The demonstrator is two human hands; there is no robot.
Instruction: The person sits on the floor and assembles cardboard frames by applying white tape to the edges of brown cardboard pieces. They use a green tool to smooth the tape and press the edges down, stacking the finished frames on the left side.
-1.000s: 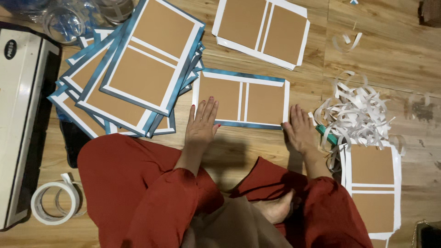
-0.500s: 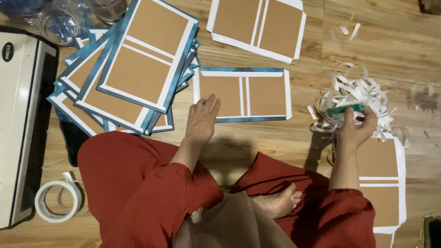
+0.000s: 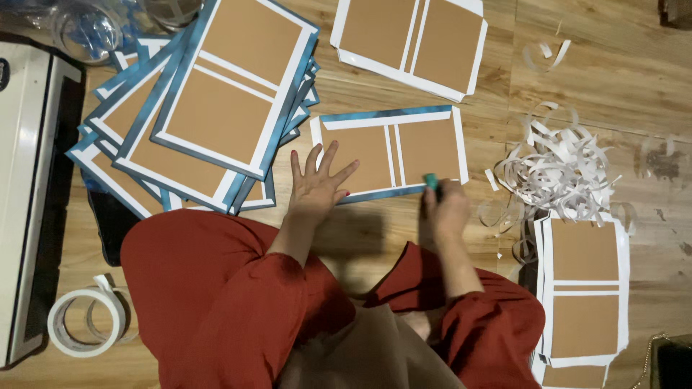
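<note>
A blue-edged cover sheet with two brown board panels (image 3: 389,148) lies flat on the wooden floor in front of me. My left hand (image 3: 317,186) rests open with spread fingers on its lower left corner. My right hand (image 3: 447,205) is closed around a small teal tool (image 3: 430,180), whose tip touches the sheet's lower right edge. What kind of tool it is stays unclear. My red-clothed knees fill the lower part of the view.
A fanned stack of similar blue-edged sheets (image 3: 209,108) lies to the left, a white-edged one (image 3: 411,43) at the top, another stack (image 3: 584,288) at right. White paper strips (image 3: 562,173) are heaped at right. Tape rolls (image 3: 83,320) and a white machine (image 3: 32,194) are at left.
My right hand went from the sheet's right corner to the strip pile, took the teal tool, and has come back to the sheet's lower right edge. The left hand stayed near the sheet.
</note>
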